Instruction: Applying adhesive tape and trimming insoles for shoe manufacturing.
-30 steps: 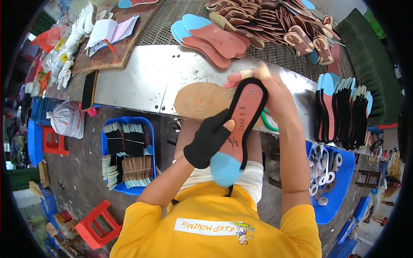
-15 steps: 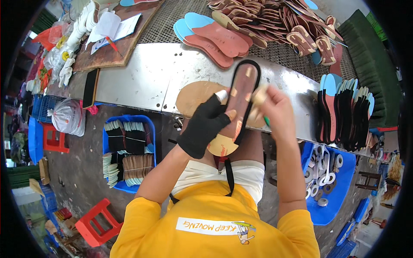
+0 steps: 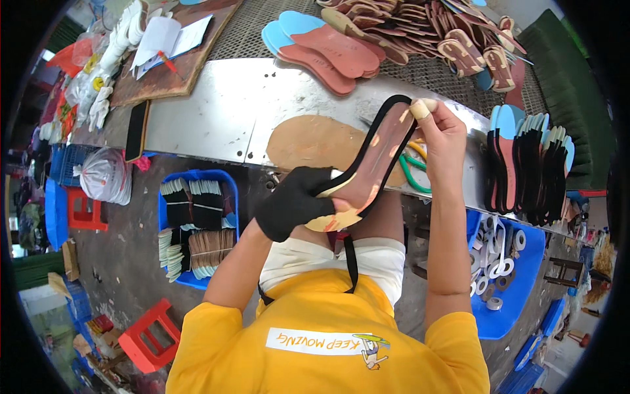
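Observation:
A brown shoe insole (image 3: 382,152) with a black edge strip and pale tan patches is held tilted over my lap. My left hand (image 3: 294,202), in a black fingerless glove, is closed around its wide near end. At the narrow far end, the bare fingers of my right hand (image 3: 443,131) pinch the black-edged tip; tan wrapping covers the thumb's end. Just left of my right wrist show a green handle loop (image 3: 413,178) and a yellow one, seemingly of scissors lying on the bench, partly hidden by the insole. Beneath them is a brown oval board (image 3: 312,141).
The metal bench (image 3: 203,108) carries pink-and-blue insoles (image 3: 328,46) and a heap of brown ones (image 3: 400,29). Black-edged insoles (image 3: 528,167) stand in a row at right. Below are blue bins with bundled insoles (image 3: 197,197) and tape rolls (image 3: 493,303). A red stool (image 3: 149,336) stands on the floor.
My right hand has moved up from beside the insole to its far tip, which has swung to the right. My left hand has shifted slightly left and down with the near end.

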{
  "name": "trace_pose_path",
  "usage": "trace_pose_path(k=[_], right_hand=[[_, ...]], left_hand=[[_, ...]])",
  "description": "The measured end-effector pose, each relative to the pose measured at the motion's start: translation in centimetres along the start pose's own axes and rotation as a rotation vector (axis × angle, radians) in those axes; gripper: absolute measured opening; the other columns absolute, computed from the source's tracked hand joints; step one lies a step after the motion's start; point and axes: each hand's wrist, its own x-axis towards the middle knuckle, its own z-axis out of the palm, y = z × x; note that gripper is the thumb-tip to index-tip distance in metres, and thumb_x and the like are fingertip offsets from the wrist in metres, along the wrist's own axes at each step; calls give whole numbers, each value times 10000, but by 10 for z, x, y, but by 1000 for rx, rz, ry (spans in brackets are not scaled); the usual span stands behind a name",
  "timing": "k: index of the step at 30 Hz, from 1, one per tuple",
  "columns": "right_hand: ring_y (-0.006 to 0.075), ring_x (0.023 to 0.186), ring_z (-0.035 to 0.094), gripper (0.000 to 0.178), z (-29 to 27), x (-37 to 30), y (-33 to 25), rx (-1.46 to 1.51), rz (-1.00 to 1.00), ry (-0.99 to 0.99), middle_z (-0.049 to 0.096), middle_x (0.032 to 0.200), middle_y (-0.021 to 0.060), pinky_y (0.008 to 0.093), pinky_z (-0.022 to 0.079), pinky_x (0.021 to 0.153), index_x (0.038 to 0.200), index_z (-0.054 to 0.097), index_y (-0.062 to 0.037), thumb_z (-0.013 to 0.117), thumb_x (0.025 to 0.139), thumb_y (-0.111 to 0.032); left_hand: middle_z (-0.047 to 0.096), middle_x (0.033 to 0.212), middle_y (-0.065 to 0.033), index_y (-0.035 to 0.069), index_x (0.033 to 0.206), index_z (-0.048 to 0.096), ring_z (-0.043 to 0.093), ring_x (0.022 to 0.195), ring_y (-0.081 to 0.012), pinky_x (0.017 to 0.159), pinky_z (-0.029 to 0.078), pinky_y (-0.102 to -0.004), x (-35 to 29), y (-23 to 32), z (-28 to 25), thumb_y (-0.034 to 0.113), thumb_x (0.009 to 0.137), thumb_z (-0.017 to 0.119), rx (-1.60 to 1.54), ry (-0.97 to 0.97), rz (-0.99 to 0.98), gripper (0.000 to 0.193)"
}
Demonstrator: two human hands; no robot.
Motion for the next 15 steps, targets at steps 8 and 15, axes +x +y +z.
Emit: trace_pose_path(k=[8,15], right_hand=[[105,894,580,642,43,-16,-4,-789,-589,123,599,1132,60,239,491,643,1271,586,-73,806,680,-194],[110,872,525,951,42,-16,-1,-686,-538,-38,514,983,9,271,437,613,1388,484,-113,841,545,-372]], left_hand=[[588,729,-137,33,868,620,580,649,-272,622,441,-360,0,0,14,192,772,756,519,287,274,230],[629,760,-66,5,927,656,534,673,-125,643,444,-308,-6,2,8,162,769,762,60,209,30,247]])
